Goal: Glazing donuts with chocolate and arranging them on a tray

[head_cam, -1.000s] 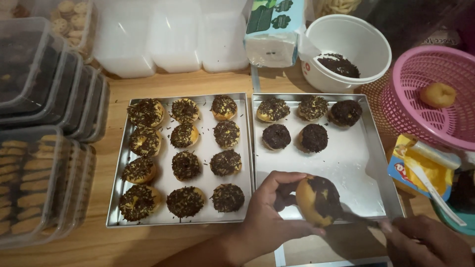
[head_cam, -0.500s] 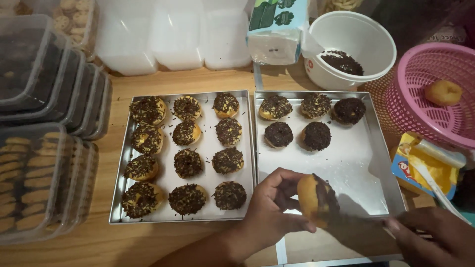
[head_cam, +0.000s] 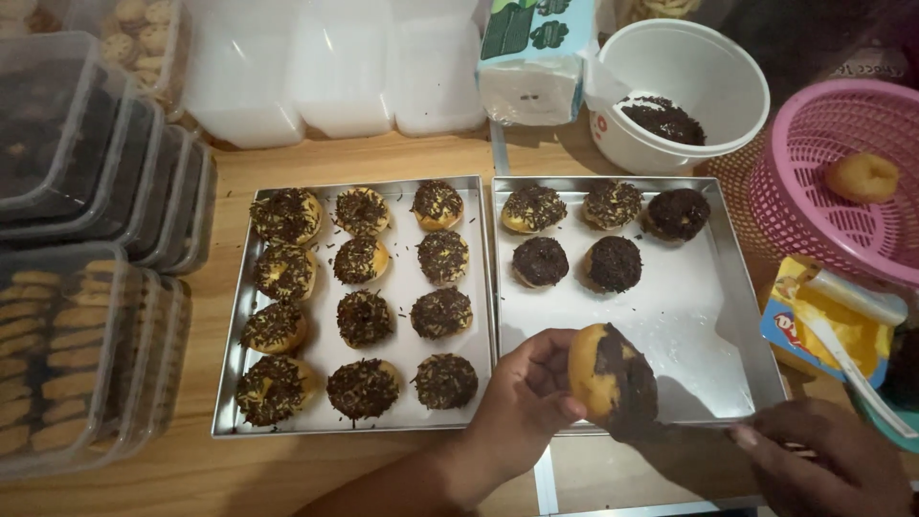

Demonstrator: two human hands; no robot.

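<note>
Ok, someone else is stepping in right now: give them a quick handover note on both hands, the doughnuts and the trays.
Left hand: grip shut on a doughnut, partly covered in dark chocolate, above the right tray's near edge.
Right hand: grip on a thin spreader whose tip meets the chocolate side.
Left tray: twelve topped doughnuts, full.
Right tray: five topped doughnuts along the far end, the rest bare.
Left: the held doughnut is only half coated; one plain doughnut sits in the pink basket. White tub of sprinkles behind the trays.
</note>
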